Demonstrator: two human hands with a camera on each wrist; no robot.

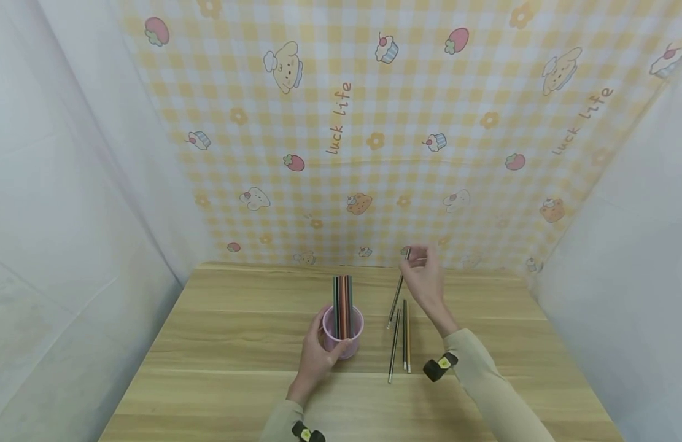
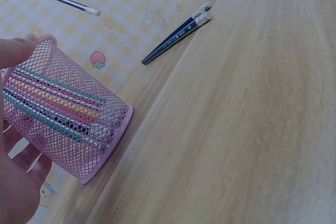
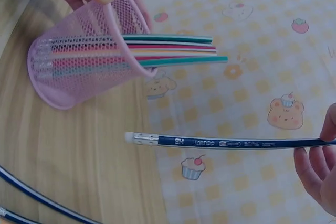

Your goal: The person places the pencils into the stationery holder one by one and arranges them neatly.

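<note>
My left hand point(image 1: 314, 356) grips a pink mesh pencil cup point(image 1: 347, 351) by its side, thumb near the front rim. A bundle of pencils point(image 1: 343, 301) stands upright inside, in teal, dark, red and orange stripes, eraser ends down. To the right, my right hand point(image 1: 426, 281) pinches a dark blue pencil point(image 3: 226, 143) near one end. Its white eraser points down and away from the fingers, close over the table in the head view. Nearer me lie a dark loose pencil point(image 1: 394, 347) and, beside it, a dark one and a yellowish one point(image 1: 409, 344).
All this is on a light wood-grain table point(image 1: 224, 344). A yellow checked cloth point(image 1: 318, 123) with cartoon prints hangs behind its back edge. White sheets point(image 1: 70, 215) flank the table on both sides.
</note>
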